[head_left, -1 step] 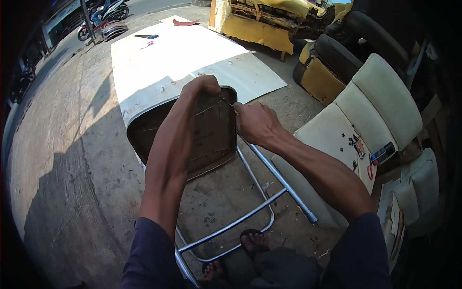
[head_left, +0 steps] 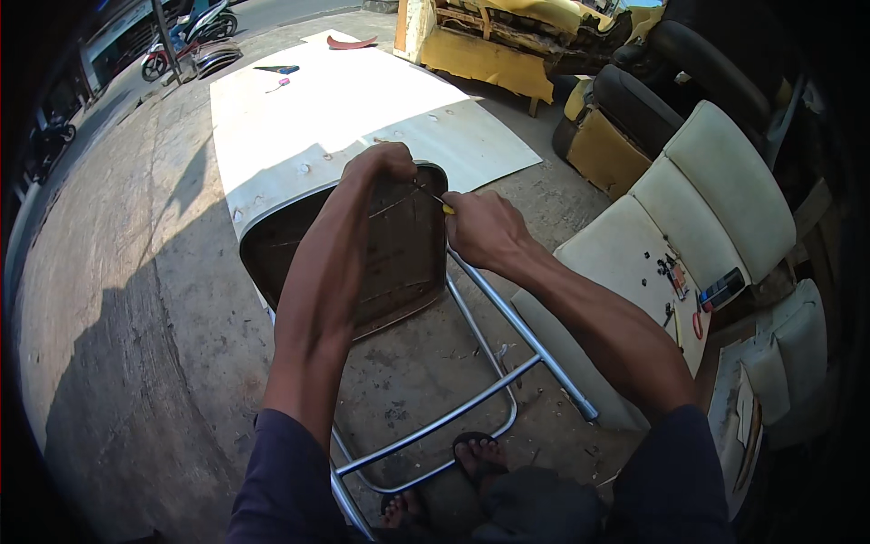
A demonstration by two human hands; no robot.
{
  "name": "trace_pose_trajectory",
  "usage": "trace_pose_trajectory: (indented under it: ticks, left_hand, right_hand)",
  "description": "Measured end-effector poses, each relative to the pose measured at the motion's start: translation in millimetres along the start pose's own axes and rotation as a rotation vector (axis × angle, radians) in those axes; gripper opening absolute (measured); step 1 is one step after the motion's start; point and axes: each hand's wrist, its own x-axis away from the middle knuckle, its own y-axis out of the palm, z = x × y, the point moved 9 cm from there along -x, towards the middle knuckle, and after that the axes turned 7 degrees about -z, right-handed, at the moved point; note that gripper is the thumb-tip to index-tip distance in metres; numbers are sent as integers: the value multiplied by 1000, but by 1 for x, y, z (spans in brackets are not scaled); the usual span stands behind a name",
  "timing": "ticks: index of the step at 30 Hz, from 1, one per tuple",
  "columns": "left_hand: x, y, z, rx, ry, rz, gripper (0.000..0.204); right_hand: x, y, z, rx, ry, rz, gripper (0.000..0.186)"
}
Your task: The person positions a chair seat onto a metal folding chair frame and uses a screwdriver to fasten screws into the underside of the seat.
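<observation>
A chair stands in front of me, with a dark brown panel (head_left: 399, 263) in a pale rim and a shiny tubular metal frame (head_left: 435, 422). My left hand (head_left: 385, 163) is curled closed over the panel's top edge; its fingertips are partly hidden. In my closed right hand (head_left: 485, 227) is a screwdriver-like tool (head_left: 448, 208) with a yellow handle. Its thin metal shaft slants up and left across the panel's corner toward my left hand. Where the tip touches cannot be made out.
A white sheet (head_left: 335, 100) lies on the concrete beyond the chair, bearing a dark blade-like tool (head_left: 277, 69) and a red curved piece (head_left: 351, 43). At right, a cream seat (head_left: 625, 231) holds small black parts, red-handled scissors (head_left: 697, 325) and a dark device (head_left: 722, 287). Torn yellow furniture (head_left: 485, 68) stands behind.
My right hand has shifted very slightly, and more of the yellow handle shows. My left hand and the chair look the same.
</observation>
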Motion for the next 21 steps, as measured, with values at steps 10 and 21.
trace_pose_trajectory:
  ticks: [10, 21]
  left_hand:
    - [15, -4, 6, 72, -72, -11, 41]
    - [7, -6, 6, 92, -69, -99, 53]
  right_hand:
    - [12, 17, 40, -785, 222, -1, 43]
    - [2, 74, 56, -1379, 187, -86, 41]
